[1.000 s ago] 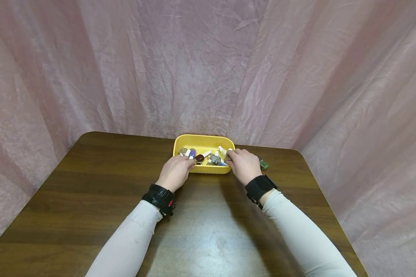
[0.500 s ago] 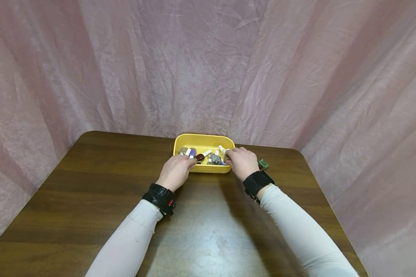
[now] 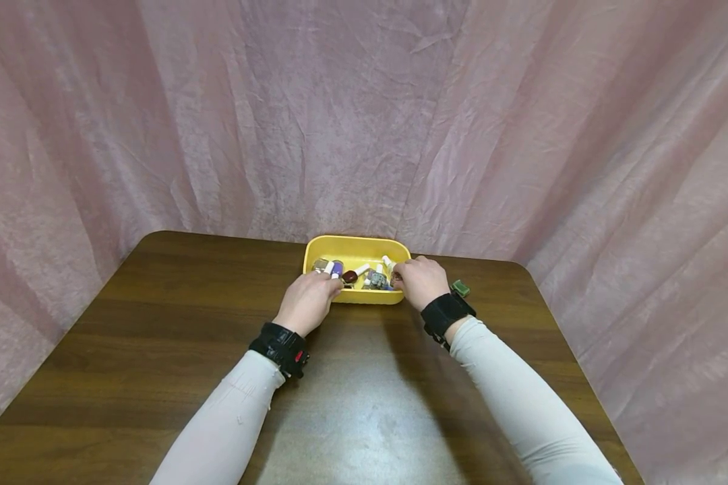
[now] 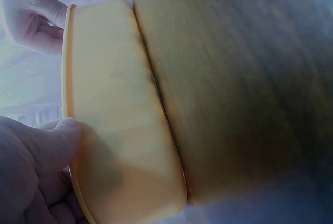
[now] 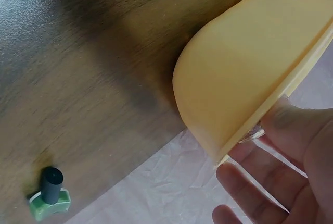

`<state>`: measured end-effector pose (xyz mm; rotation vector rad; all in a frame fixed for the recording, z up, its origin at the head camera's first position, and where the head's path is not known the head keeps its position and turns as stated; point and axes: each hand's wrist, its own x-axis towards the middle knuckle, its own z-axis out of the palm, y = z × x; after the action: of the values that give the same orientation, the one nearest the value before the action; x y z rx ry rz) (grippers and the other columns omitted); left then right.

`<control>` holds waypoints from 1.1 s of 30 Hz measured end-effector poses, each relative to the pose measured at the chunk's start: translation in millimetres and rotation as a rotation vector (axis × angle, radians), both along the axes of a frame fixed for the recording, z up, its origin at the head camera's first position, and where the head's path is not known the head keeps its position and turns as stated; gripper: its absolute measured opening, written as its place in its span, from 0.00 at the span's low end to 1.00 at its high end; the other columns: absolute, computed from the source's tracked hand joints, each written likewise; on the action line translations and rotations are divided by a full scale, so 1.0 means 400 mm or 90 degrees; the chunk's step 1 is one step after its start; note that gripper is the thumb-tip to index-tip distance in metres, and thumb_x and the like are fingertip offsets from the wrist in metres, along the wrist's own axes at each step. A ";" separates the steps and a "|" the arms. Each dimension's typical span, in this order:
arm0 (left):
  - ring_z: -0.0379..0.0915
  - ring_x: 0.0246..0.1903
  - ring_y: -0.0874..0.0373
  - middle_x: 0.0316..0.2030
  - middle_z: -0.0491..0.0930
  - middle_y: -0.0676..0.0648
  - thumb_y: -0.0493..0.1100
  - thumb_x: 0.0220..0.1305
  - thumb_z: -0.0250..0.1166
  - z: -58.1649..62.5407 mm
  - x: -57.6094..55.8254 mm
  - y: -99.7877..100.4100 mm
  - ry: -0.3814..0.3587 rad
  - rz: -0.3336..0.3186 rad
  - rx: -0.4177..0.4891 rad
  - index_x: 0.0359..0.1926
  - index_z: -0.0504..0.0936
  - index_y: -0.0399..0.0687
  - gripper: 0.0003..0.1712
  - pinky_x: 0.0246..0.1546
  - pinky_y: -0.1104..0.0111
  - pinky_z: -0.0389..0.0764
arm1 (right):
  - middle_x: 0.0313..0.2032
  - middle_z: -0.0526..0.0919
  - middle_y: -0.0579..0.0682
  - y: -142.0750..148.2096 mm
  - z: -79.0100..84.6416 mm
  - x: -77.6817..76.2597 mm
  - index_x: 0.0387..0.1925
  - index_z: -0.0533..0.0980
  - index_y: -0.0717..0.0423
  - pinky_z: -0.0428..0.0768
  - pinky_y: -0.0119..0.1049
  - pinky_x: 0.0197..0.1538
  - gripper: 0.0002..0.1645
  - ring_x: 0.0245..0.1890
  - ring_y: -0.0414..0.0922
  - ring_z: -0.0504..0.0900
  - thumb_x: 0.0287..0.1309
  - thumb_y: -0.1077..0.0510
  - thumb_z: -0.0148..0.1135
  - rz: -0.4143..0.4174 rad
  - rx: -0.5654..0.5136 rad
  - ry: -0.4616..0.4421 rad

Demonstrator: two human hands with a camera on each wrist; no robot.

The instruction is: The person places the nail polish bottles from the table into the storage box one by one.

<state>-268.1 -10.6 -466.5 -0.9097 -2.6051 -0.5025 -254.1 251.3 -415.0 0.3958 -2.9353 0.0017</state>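
A yellow plastic tub (image 3: 364, 297) at the table's far edge holds several small nail polish bottles with white caps, among them a dark red bottle (image 3: 350, 277) and a purple bottle (image 3: 337, 267). My left hand (image 3: 306, 301) grips the tub's near left rim, its thumb (image 4: 65, 135) against the outer wall and the other fingers curled over the inside. At the right end, my right hand (image 3: 423, 283) reaches over the rim. In the right wrist view its thumb and fingers pinch a small glass nail polish bottle (image 5: 253, 132), mostly hidden behind the rim.
A green bottle (image 3: 461, 288) with a black cap (image 5: 52, 184) lies on the wooden table (image 3: 158, 337), right of the tub. Pink curtain (image 3: 352, 121) hangs close behind the table's far edge.
My right hand has shifted slightly left, further over the tub's right end, with the small bottle in its fingers. The left hand stays put on the rim.
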 end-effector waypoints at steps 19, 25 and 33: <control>0.84 0.37 0.46 0.33 0.87 0.47 0.40 0.74 0.74 -0.004 -0.001 -0.004 0.017 -0.010 0.004 0.40 0.91 0.48 0.03 0.42 0.54 0.83 | 0.43 0.94 0.49 -0.001 0.001 -0.001 0.47 0.92 0.52 0.74 0.55 0.70 0.10 0.53 0.55 0.86 0.65 0.58 0.80 0.018 0.051 0.000; 0.84 0.37 0.46 0.34 0.88 0.47 0.41 0.76 0.73 -0.003 0.000 -0.004 0.014 -0.010 0.003 0.40 0.91 0.47 0.04 0.42 0.54 0.84 | 0.46 0.93 0.50 0.003 -0.011 0.003 0.50 0.91 0.52 0.69 0.57 0.75 0.11 0.59 0.56 0.85 0.68 0.57 0.78 0.008 0.037 0.012; 0.84 0.37 0.46 0.34 0.88 0.47 0.41 0.75 0.73 -0.005 -0.002 -0.004 0.017 -0.011 -0.002 0.41 0.92 0.48 0.03 0.42 0.54 0.83 | 0.53 0.92 0.54 0.008 -0.026 0.011 0.57 0.89 0.55 0.70 0.58 0.76 0.16 0.63 0.55 0.84 0.73 0.53 0.74 0.019 0.015 0.062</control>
<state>-269.1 -12.1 -468.3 -0.9346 -2.5762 -0.4881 -249.8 254.5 -425.5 0.4314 -2.8363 -0.0460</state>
